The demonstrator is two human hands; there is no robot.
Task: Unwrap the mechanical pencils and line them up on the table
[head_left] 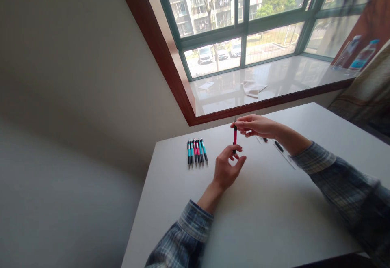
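Note:
A red and black pen (235,135) stands nearly upright between my two hands above the white table. Its upper end is pinched by the fingers of my right hand (257,125). The curled fingers of my left hand (226,166) are around its lower black end, with the thumb held a little apart. To the left, a row of several pens (197,153), some teal and some red with black ends, lies side by side on the table. Under and behind my right wrist lie black pen parts (279,146) and thin clear tubes, partly hidden by the arm.
The white table (183,203) meets a wall on the left and a red-brown window frame (225,117) at the back. On the sill lie a crumpled cloth (253,89) and a white paper piece (206,85). A plastic bottle (362,57) stands at its right end, near a curtain.

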